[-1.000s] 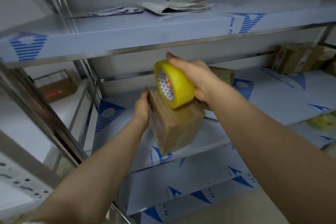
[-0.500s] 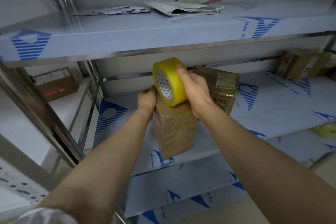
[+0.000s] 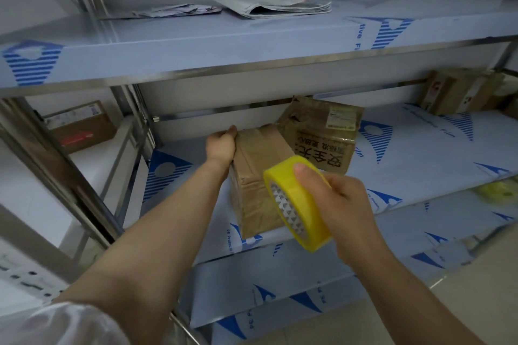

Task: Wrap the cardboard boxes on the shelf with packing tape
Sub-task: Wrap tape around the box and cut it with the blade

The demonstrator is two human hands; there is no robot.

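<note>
Tape roll in the right hand, carton steadied by the left.

Nearest, just in front of the cardboard box (image 3: 256,176) and overlapping its right lower corner, the right hand (image 3: 347,204) grasps a glossy yellow tape roll (image 3: 311,220), thumb on the outer band; the ring's white core carries a triangle print. The box itself, an upright brown block with creased, tape-shiny faces, stands at the front edge of the film-covered metal shelf (image 3: 420,176). The left hand (image 3: 221,144) grips its upper left edge, fingers curled over the top. Touching it behind and to the right sits a crumpled printed carton (image 3: 322,131) with a pale label. Farther right of the box are more cartons (image 3: 454,92). Above the box, folded newspapers (image 3: 277,4) lie flat on the upper shelf (image 3: 196,45).
</note>
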